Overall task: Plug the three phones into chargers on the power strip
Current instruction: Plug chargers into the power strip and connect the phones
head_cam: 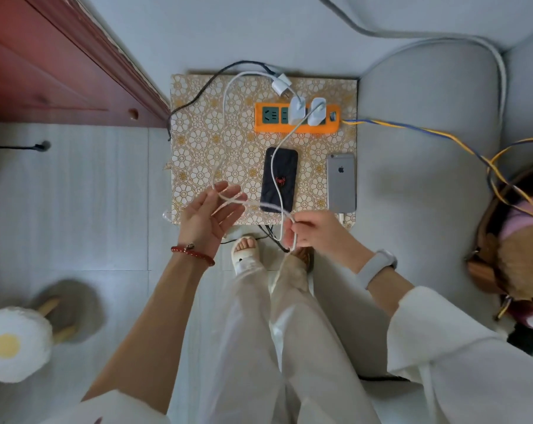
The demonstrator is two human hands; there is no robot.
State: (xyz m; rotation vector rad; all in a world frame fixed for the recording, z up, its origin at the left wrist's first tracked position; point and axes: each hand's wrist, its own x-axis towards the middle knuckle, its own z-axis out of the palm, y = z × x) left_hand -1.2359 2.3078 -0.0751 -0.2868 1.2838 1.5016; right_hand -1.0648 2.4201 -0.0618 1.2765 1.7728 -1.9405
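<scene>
An orange power strip lies at the back of a small flower-patterned table, with two white chargers plugged in and a third white charger lying loose behind it. A black phone and a silver phone lie face down in front of the strip. My left hand is palm up with straight fingers, and a white cable runs across them. My right hand pinches a loop of white cable at the table's front edge.
A red wooden door stands at the left. A grey sofa borders the table on the right, with a bag on it. A blue-yellow cord leaves the strip rightward. My sandalled feet stand just under the table's front edge.
</scene>
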